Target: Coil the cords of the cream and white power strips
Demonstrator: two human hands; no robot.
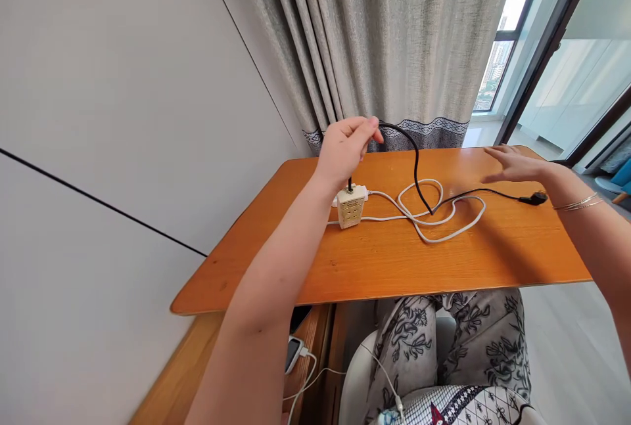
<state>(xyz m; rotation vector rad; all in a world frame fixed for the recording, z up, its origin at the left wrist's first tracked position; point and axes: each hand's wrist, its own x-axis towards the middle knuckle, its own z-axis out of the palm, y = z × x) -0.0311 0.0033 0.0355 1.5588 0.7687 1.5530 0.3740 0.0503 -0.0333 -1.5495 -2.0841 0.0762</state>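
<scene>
My left hand (349, 142) pinches the black cable (417, 162) above the table. The cable runs down from it into the top of a cream power strip block (351, 208), and its other side curves down to the right. A white plug (363, 192) sits at the block's side. White cable (446, 238) lies in loose loops across the black one. The black plug (536, 198) rests at the right end of the black cable. Over the table's right part, my right hand (515, 165) holds nothing, its fingers spread, above and left of that plug.
The orange wooden table (276, 234) meets a pale wall on the left. A grey curtain (394, 37) hangs behind it. Below the front edge are my legs, a white chair and a phone (294, 353) with a white cable on a shelf.
</scene>
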